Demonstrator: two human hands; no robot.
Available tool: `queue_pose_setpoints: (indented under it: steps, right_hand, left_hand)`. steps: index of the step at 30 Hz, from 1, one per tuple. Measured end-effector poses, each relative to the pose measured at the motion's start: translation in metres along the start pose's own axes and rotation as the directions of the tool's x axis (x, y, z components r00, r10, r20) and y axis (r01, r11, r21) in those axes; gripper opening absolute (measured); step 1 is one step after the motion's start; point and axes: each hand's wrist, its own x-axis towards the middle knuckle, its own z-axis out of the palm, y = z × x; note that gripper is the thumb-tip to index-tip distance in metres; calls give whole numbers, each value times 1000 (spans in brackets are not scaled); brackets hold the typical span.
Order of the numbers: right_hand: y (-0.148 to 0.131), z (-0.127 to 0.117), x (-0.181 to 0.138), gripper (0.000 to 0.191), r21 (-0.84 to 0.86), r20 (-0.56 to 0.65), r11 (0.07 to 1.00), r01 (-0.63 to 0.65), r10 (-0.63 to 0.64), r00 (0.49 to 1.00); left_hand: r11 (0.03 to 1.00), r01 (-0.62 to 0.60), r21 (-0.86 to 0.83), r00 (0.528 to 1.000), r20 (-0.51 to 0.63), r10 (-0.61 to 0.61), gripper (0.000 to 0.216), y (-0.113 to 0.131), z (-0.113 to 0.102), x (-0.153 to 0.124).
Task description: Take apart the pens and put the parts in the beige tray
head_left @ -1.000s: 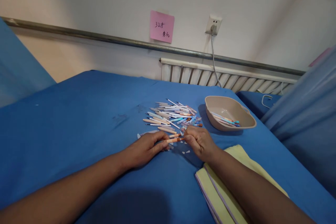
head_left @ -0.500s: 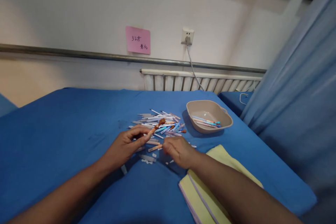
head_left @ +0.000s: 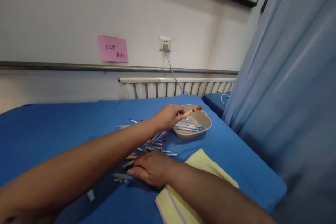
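Note:
My left hand (head_left: 168, 116) reaches across over the beige bowl (head_left: 206, 127) and pinches an orange pen (head_left: 193, 110) with a brown tip, held just above the bowl's near rim. A few pens lie inside the bowl. My right hand (head_left: 151, 168) rests low on the blue sheet (head_left: 65, 129), fingers curled over the near end of a pile of loose pens (head_left: 152, 145); what it holds is hidden. My left forearm covers much of the pile.
A folded yellow cloth (head_left: 199, 168) lies under my right forearm. A blue curtain (head_left: 288, 87) hangs close on the right. Behind the sheet are a radiator (head_left: 178, 87), a wall rail, a pink note (head_left: 112, 49) and a socket with a cable.
My left hand has lifted the orange pen from the pile and carried it right, over the bowl. My right hand stayed at the pile. The view has swung right.

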Motion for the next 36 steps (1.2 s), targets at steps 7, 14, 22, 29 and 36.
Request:
queue_pose_setpoints:
  steps: [7, 14, 22, 29, 36]
  right_hand:
    - [2, -4, 0, 46, -9, 24, 999, -42, 42, 999]
    - [4, -4, 1, 42, 31, 14, 998, -47, 46, 999]
    - [8, -1, 0, 36, 11, -12, 1000, -9, 9, 1000]
    - [10, 0, 1, 36, -13, -5, 1000, -17, 17, 1000]
    - [13, 2, -1, 45, 29, -8, 998, -58, 58, 998]
  left_hand:
    - [979, 31, 204, 980, 186, -70, 21, -19, 45, 60]
    - [950, 90, 297, 940, 291, -180, 21, -39, 73, 73]
    - [940, 102, 325, 924, 319, -210, 24, -34, 83, 71]
    - [946, 112, 306, 922, 322, -213, 21, -33, 82, 69]
    - [971, 80, 226, 961, 243, -136, 23, -27, 53, 46]
